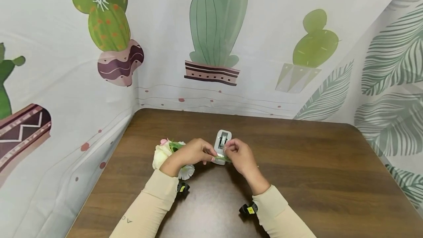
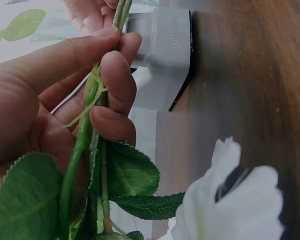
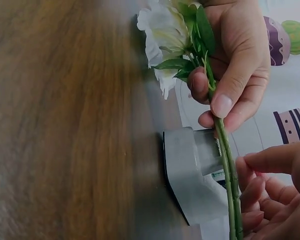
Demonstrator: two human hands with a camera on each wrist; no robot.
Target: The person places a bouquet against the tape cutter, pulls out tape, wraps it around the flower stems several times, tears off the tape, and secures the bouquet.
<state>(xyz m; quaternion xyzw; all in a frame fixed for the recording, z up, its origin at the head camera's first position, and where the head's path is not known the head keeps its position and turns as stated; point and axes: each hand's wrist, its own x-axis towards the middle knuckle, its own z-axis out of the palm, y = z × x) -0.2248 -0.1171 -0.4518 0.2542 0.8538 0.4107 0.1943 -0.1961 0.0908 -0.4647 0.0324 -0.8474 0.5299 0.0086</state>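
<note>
Over the wooden table, my left hand (image 1: 195, 151) pinches the green stems (image 3: 227, 165) of a small bunch of artificial-looking flowers. A cream rose (image 1: 162, 154) and a white flower (image 1: 186, 172) hang out to the left of that wrist, among serrated green leaves (image 2: 132, 170). Thumb and fingertips of my right hand (image 1: 240, 155) come together close beside the bare stem ends; whether they pinch the stems or a strip of clear tape is not clear. Just behind and below the stems stands a grey-white tape dispenser (image 1: 223, 138).
The brown wooden table (image 1: 307, 164) reaches to a fabric backdrop (image 1: 165, 94) printed with cacti and leaves. Wrist cameras (image 1: 248, 209) are strapped beneath both sleeves.
</note>
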